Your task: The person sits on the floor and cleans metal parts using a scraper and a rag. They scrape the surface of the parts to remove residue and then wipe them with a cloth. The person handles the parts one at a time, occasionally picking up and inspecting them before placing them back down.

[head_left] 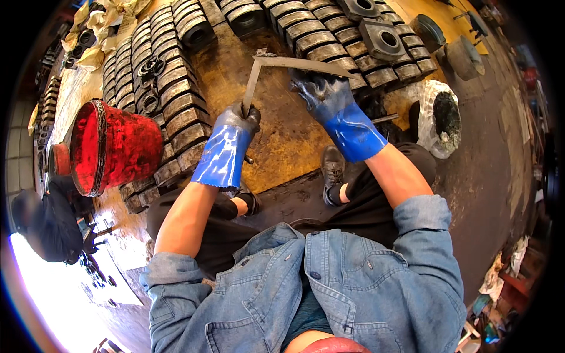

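My left hand (238, 129), in a blue glove with blackened fingers, is closed around the short arm of an L-shaped flat metal bar (288, 61). The bar's corner points away from me, and its long arm runs to the right, narrowing to a tip. My right hand (326, 103), gloved the same way, is at the long arm; its dark fingertips are partly hidden behind the bar, so their grip does not show. Beneath both hands lies a stained yellow-brown board (276, 138). Rows of dark metal blocks (179, 97) line its left side, with more block rows (321, 44) at the far right.
A red bucket (132, 141) lies tipped at the left. Several metal rings (152, 67) rest on the left blocks. At the right are a plastic-wrapped container (445, 115), a grey cylinder (465, 57) and a bored block (385, 40). Another person (44, 220) is at the far left.
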Demonstrator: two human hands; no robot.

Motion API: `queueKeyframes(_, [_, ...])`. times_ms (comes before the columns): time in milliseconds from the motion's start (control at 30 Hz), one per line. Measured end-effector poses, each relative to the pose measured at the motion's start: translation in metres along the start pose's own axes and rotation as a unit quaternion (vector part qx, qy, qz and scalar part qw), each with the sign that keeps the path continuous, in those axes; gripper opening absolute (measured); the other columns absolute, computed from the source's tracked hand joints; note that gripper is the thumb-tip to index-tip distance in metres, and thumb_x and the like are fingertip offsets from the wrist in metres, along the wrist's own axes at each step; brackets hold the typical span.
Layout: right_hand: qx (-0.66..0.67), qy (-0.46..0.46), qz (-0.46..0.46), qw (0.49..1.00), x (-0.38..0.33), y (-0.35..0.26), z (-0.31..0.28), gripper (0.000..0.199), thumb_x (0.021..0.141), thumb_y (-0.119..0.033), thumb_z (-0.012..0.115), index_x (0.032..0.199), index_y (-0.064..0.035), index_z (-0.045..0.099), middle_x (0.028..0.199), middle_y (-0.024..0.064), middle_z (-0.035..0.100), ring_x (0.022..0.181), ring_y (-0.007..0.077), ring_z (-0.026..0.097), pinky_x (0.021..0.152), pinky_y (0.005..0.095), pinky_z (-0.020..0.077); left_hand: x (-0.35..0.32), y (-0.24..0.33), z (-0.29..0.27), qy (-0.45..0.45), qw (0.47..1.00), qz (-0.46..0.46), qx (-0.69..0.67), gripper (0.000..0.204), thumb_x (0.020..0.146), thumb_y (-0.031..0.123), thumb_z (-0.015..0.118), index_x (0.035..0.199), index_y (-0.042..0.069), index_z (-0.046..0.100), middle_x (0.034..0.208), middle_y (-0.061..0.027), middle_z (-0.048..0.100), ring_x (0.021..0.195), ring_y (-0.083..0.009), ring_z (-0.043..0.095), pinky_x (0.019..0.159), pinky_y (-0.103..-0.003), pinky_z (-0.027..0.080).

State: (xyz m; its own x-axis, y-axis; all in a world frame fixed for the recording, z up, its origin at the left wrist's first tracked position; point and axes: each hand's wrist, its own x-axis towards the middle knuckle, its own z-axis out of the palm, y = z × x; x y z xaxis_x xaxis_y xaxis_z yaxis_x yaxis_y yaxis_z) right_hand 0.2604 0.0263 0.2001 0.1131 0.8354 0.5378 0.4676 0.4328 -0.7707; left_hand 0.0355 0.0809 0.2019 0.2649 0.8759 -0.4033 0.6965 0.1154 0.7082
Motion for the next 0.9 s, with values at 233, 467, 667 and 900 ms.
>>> queueKeyframes(233, [-0.216,-0.040,-0.046,0.975,-0.009,0.029,0.001,0.025,0.091,-0.014,0.063,0.115,-0.0071,0.064,0.105,0.0116,0.069,0.085,0.0200,0.069,0.076,0.0341,0.0562,-0.010,0.017,-0.020,0.099,0.958,0.051,0.265,0.035,0.087,0.035,0.062,0.108,0.006,0.062,0.096,-0.0207,0.067,0.089,-0.0370,0.066,0.076,-0.044,0.051])
queueKeyframes(467, [-0.387,-0.199,0.074,0.897,-0.006,0.067,-0.008,0.026,0.100,-0.023,0.043,0.117,-0.0206,0.063,0.095,0.0084,0.069,0.083,0.0236,0.068,0.071,0.0363,0.0552,-0.006,0.013,-0.023,0.124,0.887,0.078,0.439,0.036,0.087,0.036,0.062,0.117,0.017,0.058,0.103,-0.0133,0.068,0.096,-0.0337,0.067,0.081,-0.043,0.054])
queueKeyframes(667, [-0.329,-0.173,0.262,0.890,0.003,0.038,-0.029,0.028,0.100,-0.022,0.043,0.122,-0.0196,0.062,0.105,0.0066,0.069,0.090,0.0201,0.066,0.075,0.0309,0.0548,-0.002,0.011,-0.024,0.091,0.906,0.118,0.397,0.032,0.092,0.032,0.059,0.120,0.015,0.059,0.098,-0.0138,0.069,0.087,-0.0308,0.069,0.074,-0.041,0.056])
queueKeyframes(900, [-0.402,-0.105,-0.026,0.909,-0.011,0.008,-0.011,0.041,0.088,-0.017,0.062,0.128,-0.0161,0.057,0.115,0.0061,0.067,0.096,0.0208,0.066,0.077,0.0322,0.0542,-0.011,0.009,-0.029,-0.252,0.873,0.005,-0.417,0.047,0.098,0.034,0.055,0.129,-0.002,0.053,0.099,-0.0140,0.066,0.080,-0.0206,0.063,0.076,-0.035,0.055])
